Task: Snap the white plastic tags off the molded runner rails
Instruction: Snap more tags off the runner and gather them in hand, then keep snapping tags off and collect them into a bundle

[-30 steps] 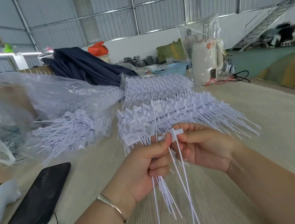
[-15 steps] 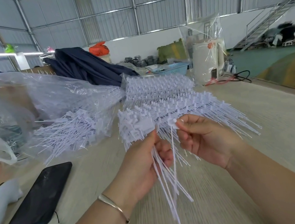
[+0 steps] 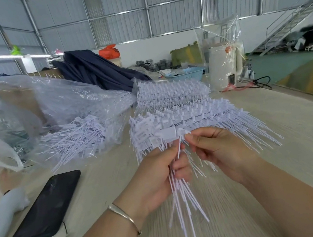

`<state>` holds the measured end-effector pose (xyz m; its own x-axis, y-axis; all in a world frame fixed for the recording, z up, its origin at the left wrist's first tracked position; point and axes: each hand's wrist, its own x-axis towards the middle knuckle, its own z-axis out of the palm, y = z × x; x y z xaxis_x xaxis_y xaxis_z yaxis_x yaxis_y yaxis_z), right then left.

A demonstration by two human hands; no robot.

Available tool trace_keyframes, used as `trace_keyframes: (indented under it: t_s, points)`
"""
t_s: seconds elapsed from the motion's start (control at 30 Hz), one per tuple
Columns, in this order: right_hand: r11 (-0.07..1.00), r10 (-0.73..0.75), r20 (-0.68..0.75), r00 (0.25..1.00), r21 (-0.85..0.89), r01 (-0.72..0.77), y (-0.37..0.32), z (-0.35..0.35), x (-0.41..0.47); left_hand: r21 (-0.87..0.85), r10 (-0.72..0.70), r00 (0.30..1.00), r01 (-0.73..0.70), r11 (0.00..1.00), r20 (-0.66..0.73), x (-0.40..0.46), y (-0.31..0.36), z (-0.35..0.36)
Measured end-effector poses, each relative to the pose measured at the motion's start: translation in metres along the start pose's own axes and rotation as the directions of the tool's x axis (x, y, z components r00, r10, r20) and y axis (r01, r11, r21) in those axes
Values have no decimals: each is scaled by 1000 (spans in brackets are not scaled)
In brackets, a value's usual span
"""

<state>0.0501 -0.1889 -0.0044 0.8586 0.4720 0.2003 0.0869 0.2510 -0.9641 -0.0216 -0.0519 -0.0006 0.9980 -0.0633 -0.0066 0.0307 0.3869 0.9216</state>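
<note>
My left hand (image 3: 157,177) grips a bundle of loose white tags (image 3: 183,202) by their upper stems, the thin tails hanging down toward the table. My right hand (image 3: 216,149) pinches the head of one white tag (image 3: 183,133) between thumb and forefinger, right beside the bundle's heads. Behind both hands lies a stack of molded runner rails (image 3: 192,116) with tags still attached, tails fanning out to the right. A second stack of runner rails (image 3: 172,93) lies farther back.
A heap of loose tags (image 3: 76,140) lies inside a clear plastic bag (image 3: 46,107) at the left. A black phone (image 3: 48,206) with a strap lies at the front left. A blue basket (image 3: 187,74) and a white cylinder (image 3: 223,65) stand at the back.
My right hand has brought a single tag up to the heads of the bundle in my left hand. The bundle's tails swung from angled right to hanging straighter down.
</note>
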Motion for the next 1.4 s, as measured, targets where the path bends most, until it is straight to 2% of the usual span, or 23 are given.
trace_keyframes:
  t_s: [0.13,0.3,0.37,0.47,0.53,0.67,0.73,0.8,0.83,0.9,0.97,1.03,1.17,1.27,1.33,1.4]
  points:
    - [998,-11,-86,996,-61,5,-1,2,1,38,-10,1000,11,999,-14,1,16,-1]
    - [997,45,-91,995,-55,-50,-2,0,1,316,116,976,-52,947,-186,4,64,-18]
    - [996,59,-77,995,-62,-64,0,-2,2,449,143,949,-2,893,-279,6,93,-36]
    - [993,89,-76,993,-69,-94,4,-2,5,601,90,907,197,775,-412,4,135,-71]
    - [991,97,-69,993,-80,-103,6,1,7,687,80,867,330,647,-492,3,156,-96]
    - [988,105,-70,992,-109,-112,10,5,9,790,153,813,472,391,-561,10,177,-139]
    - [987,83,-64,994,-135,-91,12,9,9,792,143,800,517,325,-582,18,181,-157]
    - [985,60,-57,997,-157,-68,13,11,9,791,139,793,543,283,-594,30,183,-170]
    - [984,47,-58,997,-170,-57,14,12,9,795,172,780,562,229,-601,38,186,-176]
    - [972,-1,-76,997,-236,-17,17,11,9,803,311,744,581,134,-591,54,193,-185]
    - [940,-71,-111,991,-340,29,21,10,11,820,399,730,562,111,-555,69,198,-194]
    - [905,-142,-130,981,-418,76,24,10,11,840,434,745,539,55,-507,81,196,-204]
    - [796,-273,-115,955,-585,157,26,9,10,826,407,778,556,-90,-479,91,173,-220]
    - [712,-289,-81,954,-684,157,28,10,8,830,364,814,534,-162,-453,92,157,-227]
    - [660,-274,-52,960,-737,149,28,11,9,855,374,841,483,-191,-391,89,149,-226]
    - [640,-262,-45,964,-756,139,29,11,10,890,447,835,426,-159,-320,84,143,-217]
